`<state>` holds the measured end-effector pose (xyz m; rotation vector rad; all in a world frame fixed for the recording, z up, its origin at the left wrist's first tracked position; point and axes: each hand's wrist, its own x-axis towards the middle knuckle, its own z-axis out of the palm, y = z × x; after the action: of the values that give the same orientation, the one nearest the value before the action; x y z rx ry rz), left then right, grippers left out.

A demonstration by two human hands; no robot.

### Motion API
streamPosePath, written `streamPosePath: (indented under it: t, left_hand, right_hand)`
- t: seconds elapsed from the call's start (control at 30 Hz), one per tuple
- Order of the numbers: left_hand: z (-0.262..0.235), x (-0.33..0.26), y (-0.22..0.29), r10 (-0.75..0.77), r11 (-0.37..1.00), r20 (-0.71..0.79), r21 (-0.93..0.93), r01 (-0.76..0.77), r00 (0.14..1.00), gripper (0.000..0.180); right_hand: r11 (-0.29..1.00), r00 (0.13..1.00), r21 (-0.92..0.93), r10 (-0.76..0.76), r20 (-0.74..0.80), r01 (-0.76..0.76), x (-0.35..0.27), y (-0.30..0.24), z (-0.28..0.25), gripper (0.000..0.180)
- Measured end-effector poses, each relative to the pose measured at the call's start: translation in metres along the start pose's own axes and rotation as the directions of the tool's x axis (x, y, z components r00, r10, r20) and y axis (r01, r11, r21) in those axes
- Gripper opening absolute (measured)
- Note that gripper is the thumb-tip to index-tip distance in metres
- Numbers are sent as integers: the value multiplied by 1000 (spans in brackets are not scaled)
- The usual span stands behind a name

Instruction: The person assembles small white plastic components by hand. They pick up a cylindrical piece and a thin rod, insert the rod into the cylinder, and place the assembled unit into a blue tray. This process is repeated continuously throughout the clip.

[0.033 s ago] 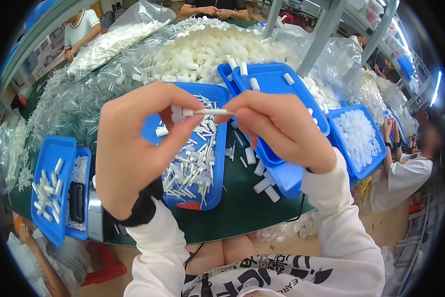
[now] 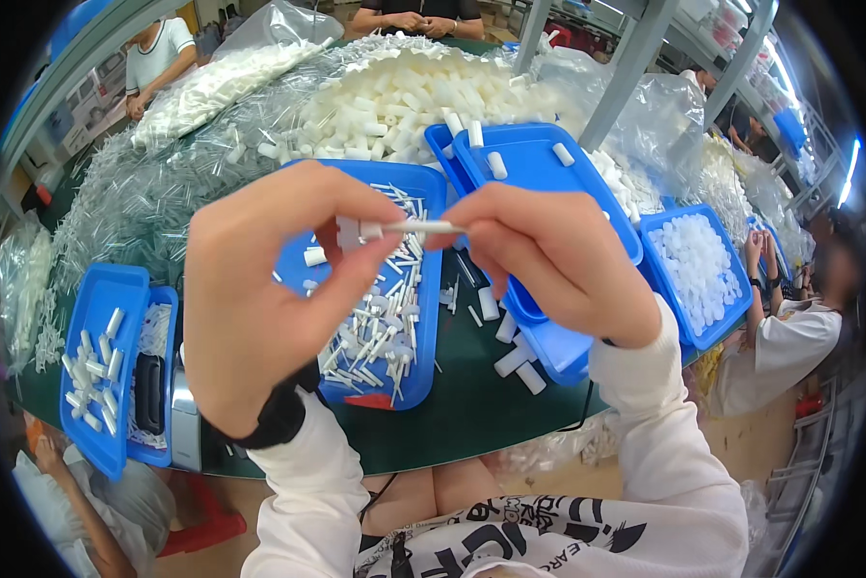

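Our green table [image 2: 404,441] has a bare strip at its six o'clock edge; a white heap [image 2: 385,114] crowds twelve, and a grey post [image 2: 626,82] stands between one and two. Above a blue tray [image 2: 429,366], our left hand [image 2: 259,289] and right hand [image 2: 553,255] pinch narrowly one white stick [image 2: 421,227], near the dial's centre.

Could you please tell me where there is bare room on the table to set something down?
Bare green tabletop shows below the middle blue tray, toward the near edge, and between that tray and the loose white cylinders. The far side is crowded with clear plastic pieces and heaped white pieces.
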<state>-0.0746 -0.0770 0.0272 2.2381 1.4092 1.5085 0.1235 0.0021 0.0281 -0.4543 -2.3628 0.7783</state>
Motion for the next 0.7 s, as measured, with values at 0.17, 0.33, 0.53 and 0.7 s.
streamPosePath:
  t: [0.17,0.33,0.53,0.7]
  left_hand:
    - [-4,-6,18,142,989,-58,36,-140,988,20]
    - [5,-4,20,207,975,-33,95,-203,978,21]
    - [13,2,20,191,980,-33,69,-188,981,20]
    - [16,6,19,225,969,-42,111,-219,974,20]
  right_hand:
    - [971,989,-205,-137,-57,123,-11,-18,3,5]
    - [995,999,90,34,21,-36,-18,-14,-4,5]
    - [997,989,46,-57,-134,64,-22,-5,-2,18]
    - [984,964,111,-108,-245,138,-29,14,-2,16]
